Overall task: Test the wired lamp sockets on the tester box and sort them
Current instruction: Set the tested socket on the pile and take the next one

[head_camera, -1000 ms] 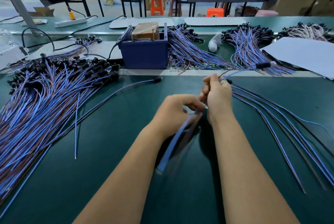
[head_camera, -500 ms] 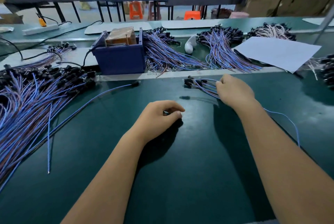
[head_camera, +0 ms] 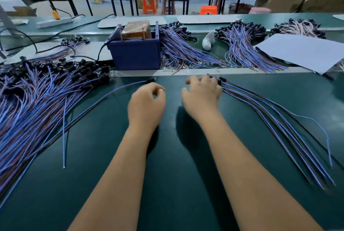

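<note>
Green table point(head_camera: 176, 184) has one big wire pile point(head_camera: 37, 104) left; right hand point(head_camera: 202, 98) touches few sorted wires point(head_camera: 270, 119), left hand point(head_camera: 146, 106) curled, empty.

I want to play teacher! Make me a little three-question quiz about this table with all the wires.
1. True or false: the blue box stands behind the left hand, on the far side of the pale strip.
2. Which hand touches the small bunch of wires? A) left hand B) right hand C) neither
3. Fill in: the single wire curving across the green mat ends in a ____ socket near the left hand.

Key: 1 true; 2 B; 3 black. The left hand holds nothing, its fingers loosely curled. The big pile of wires lies to its left.
</note>
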A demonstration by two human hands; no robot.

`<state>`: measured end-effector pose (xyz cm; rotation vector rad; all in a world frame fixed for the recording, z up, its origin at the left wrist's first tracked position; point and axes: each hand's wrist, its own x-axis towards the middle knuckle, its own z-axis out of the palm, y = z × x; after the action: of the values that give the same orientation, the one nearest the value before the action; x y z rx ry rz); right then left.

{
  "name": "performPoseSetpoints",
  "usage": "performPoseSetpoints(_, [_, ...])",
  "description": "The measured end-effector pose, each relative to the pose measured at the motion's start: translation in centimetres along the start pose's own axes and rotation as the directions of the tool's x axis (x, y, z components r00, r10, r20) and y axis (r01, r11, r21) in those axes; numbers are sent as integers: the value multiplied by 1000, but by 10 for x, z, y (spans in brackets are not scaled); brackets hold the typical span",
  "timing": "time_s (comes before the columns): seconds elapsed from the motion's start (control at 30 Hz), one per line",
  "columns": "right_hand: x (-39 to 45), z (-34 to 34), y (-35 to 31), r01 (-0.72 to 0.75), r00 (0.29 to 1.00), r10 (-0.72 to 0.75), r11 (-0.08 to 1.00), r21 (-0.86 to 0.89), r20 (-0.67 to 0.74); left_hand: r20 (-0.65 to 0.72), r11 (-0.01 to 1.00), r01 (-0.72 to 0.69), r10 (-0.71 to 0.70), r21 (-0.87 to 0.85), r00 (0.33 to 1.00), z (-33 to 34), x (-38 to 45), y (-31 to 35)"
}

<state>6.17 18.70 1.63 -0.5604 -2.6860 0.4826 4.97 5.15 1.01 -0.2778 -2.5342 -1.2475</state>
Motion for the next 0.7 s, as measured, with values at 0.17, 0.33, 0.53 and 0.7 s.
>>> performPoseSetpoints(0.17, [-18,34,-65,172,971,-211,941,290,109,-126,943,193,-164,270,978,-28,15,-35])
performPoseSetpoints(0.33, [-23,52,-73,176,956,-237,935,309,172,-39,839,291,-308,461,950,-30,21,-40])
performPoseSetpoints(0.53, [-22,49,-66,134,966,-221,877,462,138,-14,823,279,-314,495,949,-27,23,-41])
performPoseSetpoints(0.7, [-26,44,-64,141,971,-222,830,539,88,-28,862,210,-223,462,974,-23,23,-40])
